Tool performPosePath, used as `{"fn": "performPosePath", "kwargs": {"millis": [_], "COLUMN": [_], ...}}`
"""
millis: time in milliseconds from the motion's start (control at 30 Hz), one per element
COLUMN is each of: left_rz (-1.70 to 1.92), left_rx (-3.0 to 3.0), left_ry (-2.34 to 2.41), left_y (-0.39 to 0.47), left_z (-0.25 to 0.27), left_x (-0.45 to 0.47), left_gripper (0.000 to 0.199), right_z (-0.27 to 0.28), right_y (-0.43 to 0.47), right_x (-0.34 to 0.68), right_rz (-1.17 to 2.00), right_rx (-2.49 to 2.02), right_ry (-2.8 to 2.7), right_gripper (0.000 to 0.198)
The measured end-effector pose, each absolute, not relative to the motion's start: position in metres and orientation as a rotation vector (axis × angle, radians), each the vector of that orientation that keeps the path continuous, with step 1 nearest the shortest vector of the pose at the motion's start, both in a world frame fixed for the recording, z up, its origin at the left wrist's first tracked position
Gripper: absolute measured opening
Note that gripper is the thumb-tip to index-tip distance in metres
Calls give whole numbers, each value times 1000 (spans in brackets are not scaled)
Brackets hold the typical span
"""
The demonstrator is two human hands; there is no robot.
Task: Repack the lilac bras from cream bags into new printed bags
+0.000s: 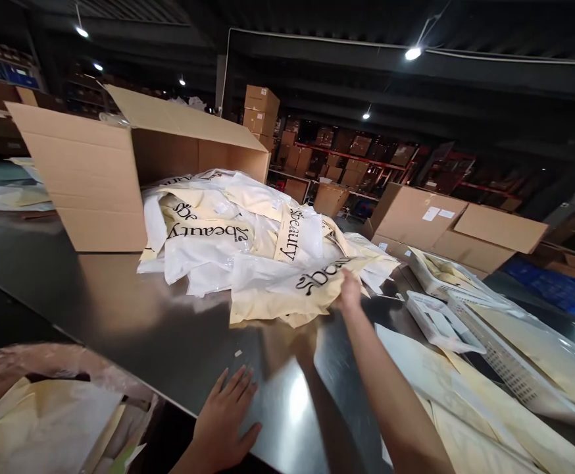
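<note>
My right hand (350, 291) is closed on the edge of a white and cream plastic packaging bag (268, 289) with black lettering, at the front of a heap. The fingertips are partly hidden by the bag. Behind it lies the pile of similar bags (208, 230), several printed "beauty", spilling from a cardboard box (100, 178) tipped on its side. My left hand (228, 415) rests on the metal table (169, 342) near its front edge, fingers spread, holding nothing.
At right stand a white perforated basket (499, 355) of cream bags and a small white packet (440, 322). More flat bags (465, 401) lie in front. A lined bin (60, 355) of bags is at lower left. Cardboard boxes (416, 217) stand behind.
</note>
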State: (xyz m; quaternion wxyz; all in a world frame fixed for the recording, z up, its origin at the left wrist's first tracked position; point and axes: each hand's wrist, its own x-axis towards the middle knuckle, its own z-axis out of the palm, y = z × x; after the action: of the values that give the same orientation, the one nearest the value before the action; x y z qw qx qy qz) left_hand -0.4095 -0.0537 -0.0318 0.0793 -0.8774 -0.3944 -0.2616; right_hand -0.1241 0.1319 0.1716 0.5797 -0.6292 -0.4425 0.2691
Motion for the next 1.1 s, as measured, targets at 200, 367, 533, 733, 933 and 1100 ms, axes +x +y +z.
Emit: {"fn": "performPosePath", "kwargs": {"millis": [200, 367, 533, 733, 933, 1100], "left_rz": [-1074, -2488, -2938, -2955, -2999, -2628], "left_rx": [-2969, -2634, -1699, -1626, -1900, -2414], "left_ry": [-1393, -2327, -3063, -2996, -2687, -2322], "left_y": [-55, -51, -57, -58, -62, -23], "left_z": [-33, -19, -6, -10, 17, 81], "left_x": [-414, -412, -410, -413, -414, -420], "left_gripper": [54, 56, 62, 70, 69, 61], "right_z": [232, 193, 146, 79, 63, 65], "right_y": [45, -51, -56, -41, -73, -112], "right_x": [-127, -171, -119, -89, -116, -151], "right_rz": [336, 692, 739, 1271, 1562, 1434], "right_rx": [-1244, -1341, -1791, -1996, -1708, -1183], "right_ry": [-1437, -2018, -1694, -1467, -1334, -752], "right_gripper": [10, 11, 28, 41, 41, 43]}}
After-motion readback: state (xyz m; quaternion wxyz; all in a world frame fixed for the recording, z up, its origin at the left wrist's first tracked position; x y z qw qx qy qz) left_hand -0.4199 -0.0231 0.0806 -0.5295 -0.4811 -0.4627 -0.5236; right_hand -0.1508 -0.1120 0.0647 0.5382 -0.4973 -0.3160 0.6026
